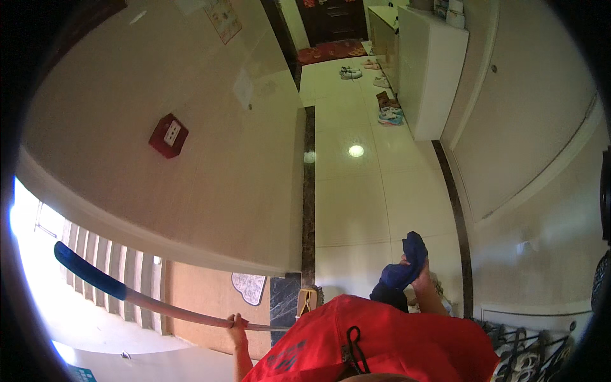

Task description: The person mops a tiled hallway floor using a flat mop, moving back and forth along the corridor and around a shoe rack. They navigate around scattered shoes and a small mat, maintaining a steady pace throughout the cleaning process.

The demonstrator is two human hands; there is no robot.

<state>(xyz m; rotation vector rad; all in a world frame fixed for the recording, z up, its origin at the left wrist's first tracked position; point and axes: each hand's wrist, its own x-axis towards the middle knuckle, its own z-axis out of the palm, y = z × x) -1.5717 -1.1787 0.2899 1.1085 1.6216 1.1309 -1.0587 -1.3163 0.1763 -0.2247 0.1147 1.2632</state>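
My left hand grips a long, thin pole at the lower left. Its far end carries a dark blue sleeve or pad and points towards the bright opening. The pole's near end is hidden behind the red garment on my body. My right hand, to the right of my body, holds a bunched dark blue cloth. Part of the fingers is covered by the cloth. A darker black piece hangs just below it; whether it belongs to the cloth I cannot tell.
A beige wall with a red-framed socket lies left of the tiled hallway floor. Several shoes stand along a white cabinet. A tan slipper lies by the threshold. A shoe rack is at lower right; a grey mat lies outside.
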